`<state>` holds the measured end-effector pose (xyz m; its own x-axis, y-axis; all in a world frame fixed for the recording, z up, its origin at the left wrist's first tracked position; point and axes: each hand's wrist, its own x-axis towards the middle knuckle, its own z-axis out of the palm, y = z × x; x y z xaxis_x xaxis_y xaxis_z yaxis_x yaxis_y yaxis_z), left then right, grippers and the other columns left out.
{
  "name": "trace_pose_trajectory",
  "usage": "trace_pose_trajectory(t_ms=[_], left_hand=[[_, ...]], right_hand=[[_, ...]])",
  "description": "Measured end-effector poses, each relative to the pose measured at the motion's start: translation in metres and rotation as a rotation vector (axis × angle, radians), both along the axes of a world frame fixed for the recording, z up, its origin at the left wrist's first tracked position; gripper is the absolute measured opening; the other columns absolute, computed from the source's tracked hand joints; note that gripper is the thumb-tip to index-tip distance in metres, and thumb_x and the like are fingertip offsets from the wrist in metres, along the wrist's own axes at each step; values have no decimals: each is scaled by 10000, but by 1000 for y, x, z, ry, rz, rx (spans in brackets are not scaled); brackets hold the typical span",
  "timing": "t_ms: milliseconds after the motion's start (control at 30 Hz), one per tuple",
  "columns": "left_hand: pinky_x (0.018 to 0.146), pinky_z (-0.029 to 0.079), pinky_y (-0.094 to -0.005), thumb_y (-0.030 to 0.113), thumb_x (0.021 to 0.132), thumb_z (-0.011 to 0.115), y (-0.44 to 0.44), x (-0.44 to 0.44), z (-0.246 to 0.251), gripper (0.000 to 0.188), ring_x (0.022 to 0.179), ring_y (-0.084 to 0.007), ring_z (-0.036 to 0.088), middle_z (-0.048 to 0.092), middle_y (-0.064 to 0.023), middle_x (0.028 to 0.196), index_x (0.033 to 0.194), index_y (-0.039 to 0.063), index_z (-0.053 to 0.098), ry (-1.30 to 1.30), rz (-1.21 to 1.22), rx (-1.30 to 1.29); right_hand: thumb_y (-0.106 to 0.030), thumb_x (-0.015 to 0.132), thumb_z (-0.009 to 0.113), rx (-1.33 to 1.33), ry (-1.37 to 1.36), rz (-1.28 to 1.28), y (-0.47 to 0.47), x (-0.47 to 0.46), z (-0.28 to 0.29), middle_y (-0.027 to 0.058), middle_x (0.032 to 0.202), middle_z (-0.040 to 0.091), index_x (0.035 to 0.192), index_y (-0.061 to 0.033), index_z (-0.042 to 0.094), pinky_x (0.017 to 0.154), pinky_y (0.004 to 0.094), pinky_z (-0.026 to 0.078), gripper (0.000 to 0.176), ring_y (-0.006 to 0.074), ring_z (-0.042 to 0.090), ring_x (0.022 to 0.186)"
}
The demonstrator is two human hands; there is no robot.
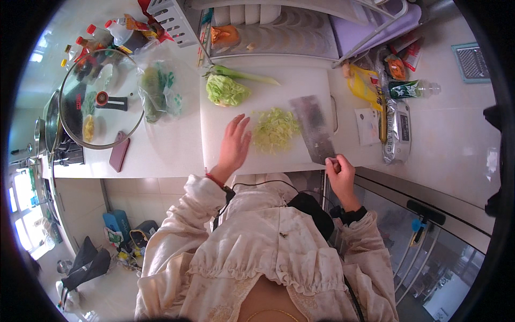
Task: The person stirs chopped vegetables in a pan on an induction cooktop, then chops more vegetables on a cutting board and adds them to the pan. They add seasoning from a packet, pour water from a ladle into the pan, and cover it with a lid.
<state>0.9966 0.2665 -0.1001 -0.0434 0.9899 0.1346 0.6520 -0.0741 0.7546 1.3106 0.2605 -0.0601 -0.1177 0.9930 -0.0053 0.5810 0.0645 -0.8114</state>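
Note:
A white cutting board (265, 159) lies on the counter before me. My right hand (340, 177) is closed on the handle of a cleaver (312, 126), whose broad blade lies flat-side up over the board's right part. Left of the blade is a heap of shredded green leaves (275, 131), likely cabbage or lettuce. My left hand (235, 143) is beside the heap's left side, holding nothing, its fingers a little apart. Behind it are a cut leafy head (226, 91) and a pale green stalk (249, 75), both on the board.
A glass lid (136, 108), a bagged green vegetable (152, 94) and a phone (120, 153) are at left. A dish rack (277, 60) stands behind the board. A plastic bottle (410, 89), a yellow bag (362, 86) and a wipes pack (397, 131) are at right.

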Motion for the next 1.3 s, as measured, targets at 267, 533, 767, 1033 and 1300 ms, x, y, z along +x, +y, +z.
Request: trace_pose_trajectory(t_ms=[267, 533, 767, 1033, 1300], left_hand=[[1127, 195, -447, 311, 909, 494, 29, 28, -28, 603, 1364, -363, 244, 284, -216, 1453, 1382, -19, 318, 316, -170, 13], [1127, 195, -451, 358, 910, 489, 55, 23, -28, 598, 1366, -364, 240, 308, -198, 1446, 1378, 12, 351, 278, -343, 35], [1116, 217, -465, 397, 892, 515, 65, 21, -26, 611, 1354, -363, 266, 336, -197, 1429, 1364, 31, 384, 295, -447, 38], [1111, 215, -483, 391, 871, 546, 63, 18, -21, 651, 1326, -373, 307, 362, -198, 1411, 1375, 23, 362, 178, -599, 50], [1101, 193, -539, 545, 772, 628, 37, 27, -15, 828, 1349, -412, 250, 367, -195, 1402, 1394, 67, 362, 264, -374, 92]], right_hand=[[-144, 917, 574, -388, 391, -330, -15, 18, -42, 15, 578, 540, 908, -27, 541, 412, 219, 385, 122, 69, 493, 458], [-148, 928, 555, -488, 474, -242, -10, 8, -48, 15, 624, 533, 989, -16, 523, 393, 230, 370, 149, 79, 487, 455], [-143, 925, 561, -564, 520, -201, -17, -22, -54, 37, 638, 566, 1079, -8, 520, 405, 227, 386, 210, 76, 488, 453], [-137, 918, 569, -544, 405, -228, -27, -59, -56, 48, 611, 575, 1000, -12, 515, 420, 236, 413, 159, 83, 514, 452], [-150, 913, 579, -482, 346, -344, -45, -110, -55, 55, 604, 601, 969, -3, 522, 443, 254, 442, 168, 99, 573, 489]])
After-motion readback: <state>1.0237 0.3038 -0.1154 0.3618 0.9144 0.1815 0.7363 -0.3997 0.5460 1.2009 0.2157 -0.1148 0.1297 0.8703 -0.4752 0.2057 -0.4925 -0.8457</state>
